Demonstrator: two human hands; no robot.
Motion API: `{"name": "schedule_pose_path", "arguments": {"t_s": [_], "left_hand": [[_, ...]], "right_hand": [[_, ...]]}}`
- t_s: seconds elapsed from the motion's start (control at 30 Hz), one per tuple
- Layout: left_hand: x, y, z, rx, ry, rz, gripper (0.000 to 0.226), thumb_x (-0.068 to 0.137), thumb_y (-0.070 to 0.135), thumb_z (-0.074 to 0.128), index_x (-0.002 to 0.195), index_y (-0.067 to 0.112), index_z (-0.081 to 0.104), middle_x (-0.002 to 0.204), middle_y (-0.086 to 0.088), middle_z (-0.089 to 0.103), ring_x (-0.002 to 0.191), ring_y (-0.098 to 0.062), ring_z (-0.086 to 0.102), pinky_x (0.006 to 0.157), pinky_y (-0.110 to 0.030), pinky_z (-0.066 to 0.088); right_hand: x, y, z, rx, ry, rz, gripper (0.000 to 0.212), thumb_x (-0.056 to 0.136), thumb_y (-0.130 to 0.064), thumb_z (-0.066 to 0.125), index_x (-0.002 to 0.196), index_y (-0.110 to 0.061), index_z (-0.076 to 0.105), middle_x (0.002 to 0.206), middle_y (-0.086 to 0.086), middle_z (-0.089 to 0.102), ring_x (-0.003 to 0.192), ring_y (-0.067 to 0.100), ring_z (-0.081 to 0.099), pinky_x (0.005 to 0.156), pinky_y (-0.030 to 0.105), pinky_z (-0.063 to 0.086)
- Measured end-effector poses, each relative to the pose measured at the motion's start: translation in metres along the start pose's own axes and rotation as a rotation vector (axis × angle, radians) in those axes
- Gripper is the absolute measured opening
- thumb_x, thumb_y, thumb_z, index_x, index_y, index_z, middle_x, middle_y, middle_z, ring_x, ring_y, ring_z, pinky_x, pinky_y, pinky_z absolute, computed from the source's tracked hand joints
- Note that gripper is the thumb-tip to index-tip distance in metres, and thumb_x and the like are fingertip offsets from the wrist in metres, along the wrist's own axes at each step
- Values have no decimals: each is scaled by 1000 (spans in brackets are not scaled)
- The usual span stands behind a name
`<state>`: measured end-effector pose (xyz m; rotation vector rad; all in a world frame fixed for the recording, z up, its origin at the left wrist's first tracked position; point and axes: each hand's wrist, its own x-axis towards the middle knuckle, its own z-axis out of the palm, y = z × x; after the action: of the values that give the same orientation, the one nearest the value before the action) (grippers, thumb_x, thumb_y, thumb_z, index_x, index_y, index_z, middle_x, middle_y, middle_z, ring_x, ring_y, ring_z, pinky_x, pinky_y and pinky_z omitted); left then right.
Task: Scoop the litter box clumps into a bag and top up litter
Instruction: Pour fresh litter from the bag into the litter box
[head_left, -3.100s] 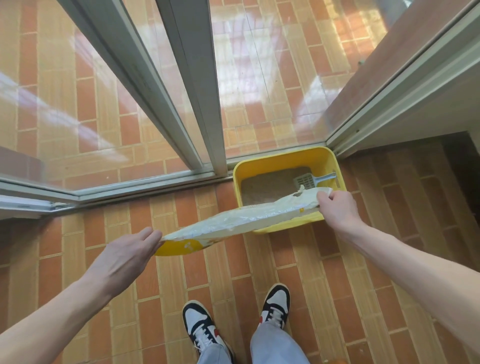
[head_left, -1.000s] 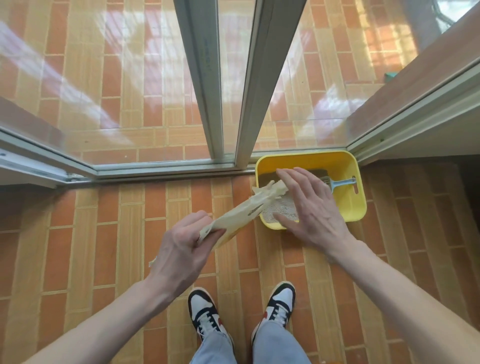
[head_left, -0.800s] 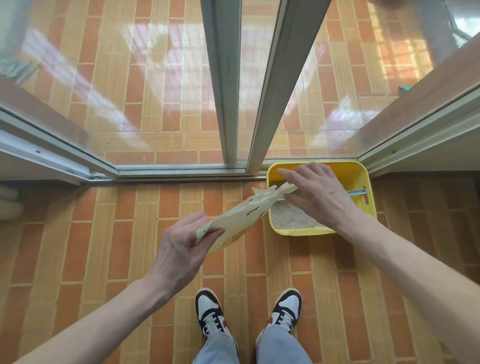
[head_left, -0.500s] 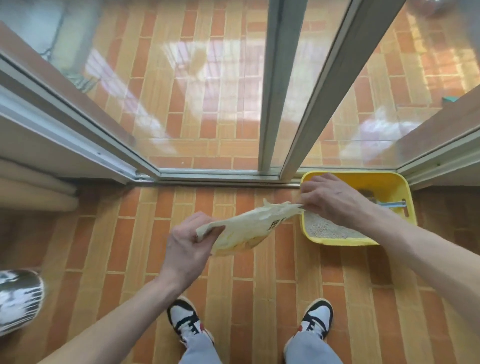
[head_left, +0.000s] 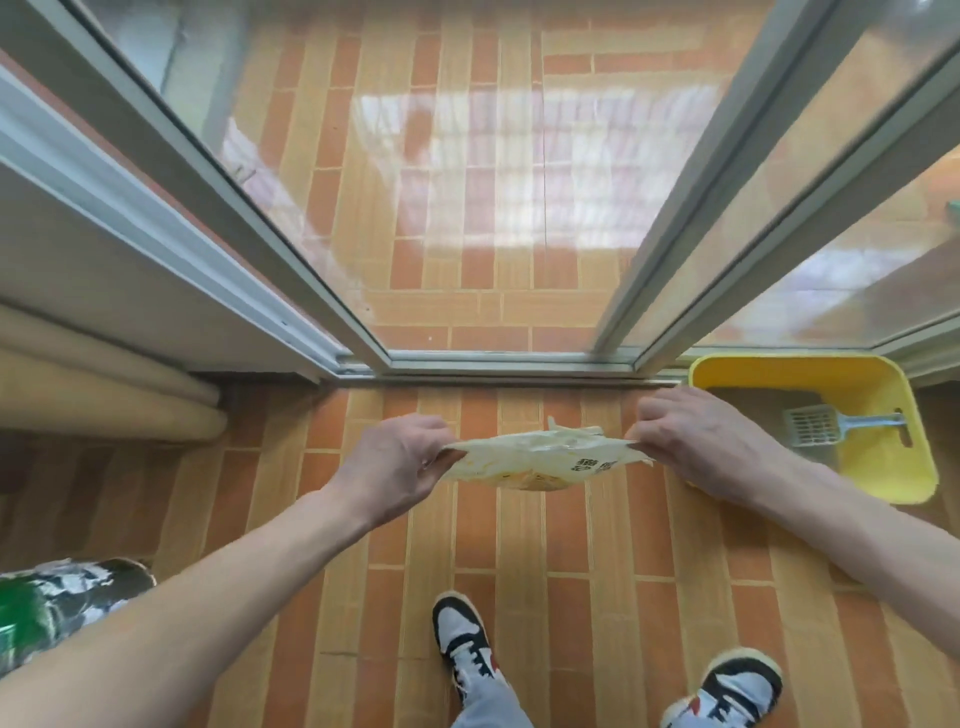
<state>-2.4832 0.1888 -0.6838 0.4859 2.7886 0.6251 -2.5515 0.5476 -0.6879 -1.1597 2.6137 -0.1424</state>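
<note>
I have both hands on the pale yellow crumpled plastic bag (head_left: 540, 460), held flat and level above the orange brick-patterned tile floor (head_left: 519, 571). My left hand (head_left: 395, 467) pinches its left end with thumb and curled fingers; my right hand (head_left: 701, 441) pinches the right end the same way, knuckles up. The bag hangs between them, sagging a little in the middle, with some dark print showing near the right end.

Half a second ago the bag reached out over the yellow plastic litter box (head_left: 883, 467) and my right hand was above the tray. Now the bag is off to the left of the box, clear of its rim, and my view has swung left too, so the box sits at the right edge of the frame against the grey aluminium sliding door track (head_left: 509, 361). The blue-handled grey slotted scoop (head_left: 821, 426) lies inside the box on the litter, as before.

A green and white patterned bag (head_left: 57, 608) has come further into view at lower left. My two black and white sneakers (head_left: 465, 644) stand on the tiles below the held bag.
</note>
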Motion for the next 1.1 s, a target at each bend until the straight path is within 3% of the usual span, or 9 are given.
{"name": "schedule_pose_path", "arguments": {"t_s": [0.13, 0.27, 0.43, 0.53, 0.67, 0.9, 1.1], "left_hand": [[6, -37, -19, 59, -27, 113, 24, 104, 33, 55, 109, 18, 73, 90, 2, 66, 78, -16, 61, 63, -33, 54], [8, -67, -12, 134, -37, 157, 15, 101, 27, 62, 102, 19, 74, 83, 3, 65, 70, -15, 58, 58, -33, 54], [16, -92, 14, 127, 53, 65, 27, 100, 33, 51, 101, 21, 75, 81, 4, 66, 71, -18, 58, 59, -37, 53], [27, -101, 22, 128, 73, 21, 15, 97, 27, 64, 99, 21, 78, 80, 4, 70, 69, -17, 61, 61, -34, 53], [42, -113, 27, 132, 78, -57, 17, 97, 26, 67, 105, 20, 80, 85, 2, 76, 72, -17, 66, 66, -32, 57], [46, -133, 43, 127, 89, -190, 17, 98, 27, 67, 107, 21, 81, 86, 1, 76, 75, -18, 65, 71, -35, 56], [56, -151, 62, 113, 72, -302, 20, 99, 34, 65, 108, 23, 80, 89, 3, 76, 79, -15, 65, 73, -36, 59]], "right_hand": [[31, -11, -12, -46, 44, 14, 6, 85, -29, 77, 81, -25, 76, 77, -8, 60, 72, 16, 58, 70, 27, 45], [56, -17, 0, -51, 33, -3, 13, 85, -27, 76, 74, -26, 70, 73, -7, 55, 67, 17, 53, 64, 32, 49], [79, -11, 19, -24, 31, 55, 11, 86, -25, 77, 75, -25, 72, 74, -6, 55, 67, 16, 51, 60, 28, 42], [94, -6, 35, 17, 42, 107, 10, 85, -24, 79, 76, -22, 74, 73, -7, 54, 66, 12, 44, 59, 25, 37], [113, -3, 53, 87, 32, 205, 16, 94, -29, 68, 81, -22, 76, 76, -9, 52, 74, 15, 48, 62, 32, 47], [138, -16, 81, 130, 15, 306, 22, 99, -33, 60, 92, -24, 79, 84, -9, 58, 84, 14, 51, 65, 27, 35], [165, -15, 101, 141, -21, 359, 23, 100, -30, 60, 95, -18, 79, 88, -3, 63, 89, 20, 57, 72, 34, 51]]}}
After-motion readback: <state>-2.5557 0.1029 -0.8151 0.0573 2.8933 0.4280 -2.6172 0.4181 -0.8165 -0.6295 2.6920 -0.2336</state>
